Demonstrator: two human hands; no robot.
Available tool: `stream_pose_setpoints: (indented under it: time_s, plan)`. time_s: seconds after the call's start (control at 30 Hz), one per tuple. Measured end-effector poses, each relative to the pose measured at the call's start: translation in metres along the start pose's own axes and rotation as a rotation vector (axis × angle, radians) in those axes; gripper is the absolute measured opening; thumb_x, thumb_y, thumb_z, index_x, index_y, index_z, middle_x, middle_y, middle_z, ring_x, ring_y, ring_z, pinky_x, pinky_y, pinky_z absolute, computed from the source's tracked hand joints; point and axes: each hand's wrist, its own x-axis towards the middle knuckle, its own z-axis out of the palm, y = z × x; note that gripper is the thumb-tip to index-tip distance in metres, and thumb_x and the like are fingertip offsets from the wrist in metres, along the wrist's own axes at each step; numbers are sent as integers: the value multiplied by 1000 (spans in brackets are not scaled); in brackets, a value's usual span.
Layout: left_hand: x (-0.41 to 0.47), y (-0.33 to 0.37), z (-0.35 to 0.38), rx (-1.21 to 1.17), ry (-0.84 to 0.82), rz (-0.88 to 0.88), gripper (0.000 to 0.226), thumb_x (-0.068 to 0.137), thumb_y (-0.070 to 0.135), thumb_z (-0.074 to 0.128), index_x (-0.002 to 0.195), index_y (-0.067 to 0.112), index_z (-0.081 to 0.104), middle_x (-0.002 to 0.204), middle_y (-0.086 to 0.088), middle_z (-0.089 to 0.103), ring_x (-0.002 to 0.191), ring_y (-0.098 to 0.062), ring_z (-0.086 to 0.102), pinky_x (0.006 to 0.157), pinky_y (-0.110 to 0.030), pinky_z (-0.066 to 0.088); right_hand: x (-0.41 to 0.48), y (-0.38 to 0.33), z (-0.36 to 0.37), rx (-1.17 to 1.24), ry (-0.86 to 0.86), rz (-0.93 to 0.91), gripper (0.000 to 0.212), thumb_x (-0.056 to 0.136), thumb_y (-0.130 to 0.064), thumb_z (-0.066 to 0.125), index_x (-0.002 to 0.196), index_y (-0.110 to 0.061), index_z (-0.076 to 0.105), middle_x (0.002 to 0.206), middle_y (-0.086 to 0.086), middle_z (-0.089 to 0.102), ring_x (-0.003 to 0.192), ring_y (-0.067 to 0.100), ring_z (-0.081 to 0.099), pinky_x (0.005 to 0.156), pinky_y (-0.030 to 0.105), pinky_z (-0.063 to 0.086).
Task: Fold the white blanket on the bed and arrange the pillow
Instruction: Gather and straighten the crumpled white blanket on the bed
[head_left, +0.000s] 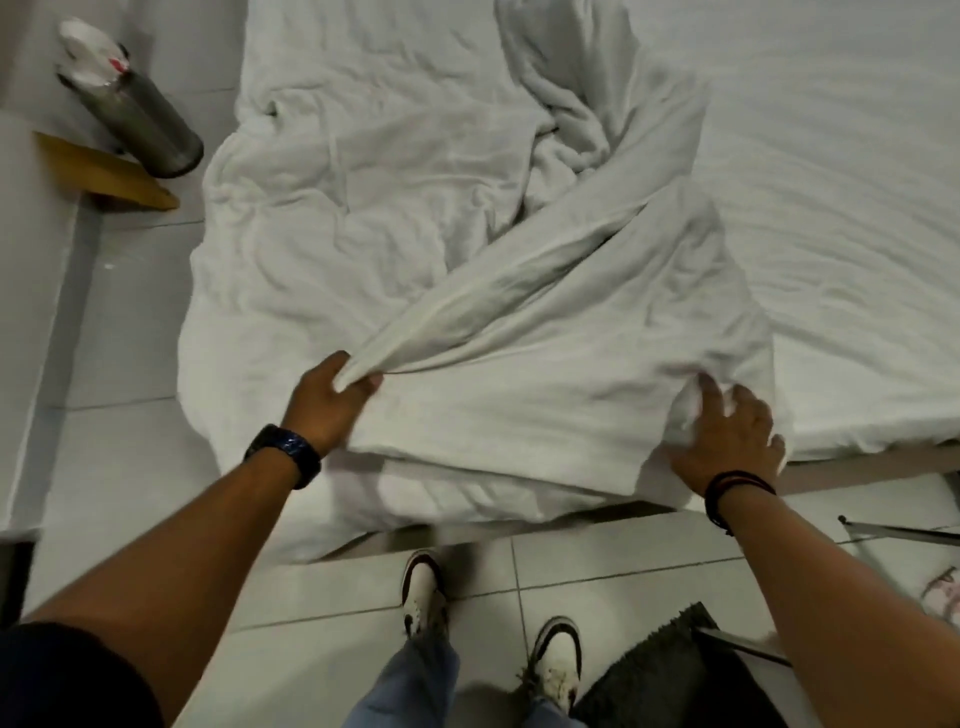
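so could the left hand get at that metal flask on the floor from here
Probably not as things stand. The left hand is clenched on the white blanket at the bed's near edge, and the metal flask stands well off to the left on the floor tiles. Nothing blocks it, but it looks beyond arm's length.

Single head-mounted wide-angle view: I look steeply down and forward from standing height at the foot of the bed (857, 234), close enough that both forearms and shoes (423, 592) fill the lower frame; edges appear somewhat distorted.
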Motion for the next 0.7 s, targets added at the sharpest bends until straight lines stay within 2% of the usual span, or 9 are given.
stream_pose_setpoints:
  time_s: [0.1,0.17,0.27,0.33,0.4,0.47,0.53,0.63,0.7]
  plan:
    - [-30,-42,-61,29,137,-58,18,88,25,68,76,17,58,72,6,61,63,-3,52,55,-17,40,-11,-5,7,47,98,-28,83,75,-38,65,144,-25,21,150,18,24,136,37,24,103,56,32]
    - [-57,-78,-103,70,245,-102,16,89,20,68,76,17,58,71,7,59,63,-6,51,51,-11,40,-14,-17,13,118,120,-26,75,77,-40,61,140,-24,24,145,20,30,132,40,29,98,59,35]
    - [-89,-143,-137,132,310,-252,9,91,18,65,86,14,59,76,-1,60,74,-23,55,55,-25,40,-18,-38,30,251,57,-19,73,79,-43,59,141,-28,23,144,21,30,129,44,31,98,62,35]
    - [-104,-190,-138,118,317,-389,12,92,20,65,98,10,62,91,-12,66,84,-26,58,64,-31,41,-24,-54,50,269,14,-41,76,77,-48,58,142,-33,20,147,20,26,132,44,28,99,63,35]
    - [-109,-222,-120,26,295,-500,24,90,20,68,109,6,64,105,-18,67,91,-27,59,76,-33,43,-30,-66,66,238,16,-20,83,71,-57,51,143,-35,17,151,19,19,138,40,18,103,63,30]
    - [-102,-238,-96,-72,236,-560,35,84,19,74,114,4,64,106,-14,65,91,-25,59,77,-34,46,-32,-76,82,201,49,25,88,65,-58,43,145,-34,13,154,18,13,141,38,9,106,64,23]
    - [-87,-245,-77,-140,171,-558,37,77,10,80,110,12,63,100,-5,65,90,-23,58,75,-33,50,-29,-80,93,184,96,53,86,66,-55,40,144,-34,11,155,19,10,141,40,6,106,66,19]
    - [-62,-249,-64,-187,20,-511,45,64,3,82,87,34,58,85,10,63,80,-15,59,64,-26,51,-23,-82,106,191,150,72,82,70,-53,35,145,-34,8,155,20,7,141,42,4,107,67,14]
    - [-53,-256,-62,-260,-68,-587,50,59,11,81,98,33,59,95,6,66,85,-15,61,77,-35,53,-22,-81,114,182,181,75,80,73,-52,30,146,-33,5,156,21,5,142,43,3,108,67,9]
